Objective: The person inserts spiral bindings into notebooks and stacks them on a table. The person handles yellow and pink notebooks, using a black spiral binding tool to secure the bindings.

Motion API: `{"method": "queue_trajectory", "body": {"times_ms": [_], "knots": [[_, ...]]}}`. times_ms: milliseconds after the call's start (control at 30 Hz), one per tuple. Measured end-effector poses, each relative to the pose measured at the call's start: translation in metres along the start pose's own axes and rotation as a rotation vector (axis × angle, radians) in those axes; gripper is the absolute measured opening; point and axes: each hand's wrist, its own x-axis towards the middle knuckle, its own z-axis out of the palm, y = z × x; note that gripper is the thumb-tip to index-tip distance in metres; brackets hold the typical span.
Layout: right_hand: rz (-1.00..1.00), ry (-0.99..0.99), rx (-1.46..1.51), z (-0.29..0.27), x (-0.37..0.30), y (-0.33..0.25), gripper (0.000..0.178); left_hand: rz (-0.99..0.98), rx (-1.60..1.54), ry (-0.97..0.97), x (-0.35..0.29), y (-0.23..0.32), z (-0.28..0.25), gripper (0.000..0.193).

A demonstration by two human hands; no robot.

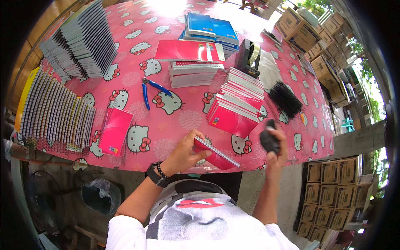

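You have a pink table (190, 120) with a cat-face print, its near edge by your body. To your left: a tall stack of coil-bound books (91, 39), a coil-bound row (58, 110) nearer you, one pink notebook (117, 131). Middle: spread blue pliers (145, 95), a pink stack (193, 76), blue books (210, 30) behind. Right: a pink pile (236, 109), tape dispenser (245, 57), black coils (287, 101).

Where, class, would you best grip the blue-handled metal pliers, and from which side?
Probably around both long blue handles, coming from the near, right-hand side: they splay apart that way, while the short metal head points away.
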Motion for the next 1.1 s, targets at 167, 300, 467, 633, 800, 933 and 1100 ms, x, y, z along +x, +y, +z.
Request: {"method": "queue_trajectory", "body": {"times_ms": [167, 300, 467, 633, 800, 933, 1100], "knots": [[0.291, 0.227, -1.217, -0.072, -0.024, 0.079, 0.054, 0.02, -0.179, -0.008, 0.014, 0.016, 0.009, 0.033], [-0.08, 0.13, -0.708, -0.02, -0.007, 0.002, 0.042, 0.075, -0.147, -0.064, 0.014, 0.04, 0.012, 0.026], [-0.088, -0.292, -0.098, 0.046, -0.006, -0.046, 0.032, 0.089, -0.156, 0.013, 0.014, 0.053, 0.028, 0.021], [-0.173, -0.302, -0.177, 0.059, -0.003, -0.043, 0.019, 0.094, 0.051, 0.012, 0.003, 0.062, 0.02, 0.024], [-0.282, -0.352, -0.185, 0.076, -0.004, -0.042, 0.012, -0.032, -0.15, 0.044, -0.005, 0.065, 0.011, 0.025], [-0.419, -0.441, -0.216, 0.089, 0.001, -0.043, 0.015, 0.026, -0.074, 0.115, -0.013, 0.059, 0.001, 0.026], [-0.365, -0.477, -0.209, 0.094, 0.012, -0.041, 0.039, 0.053, 0.039, 0.255, -0.019, 0.073, -0.03, 0.017]]}}
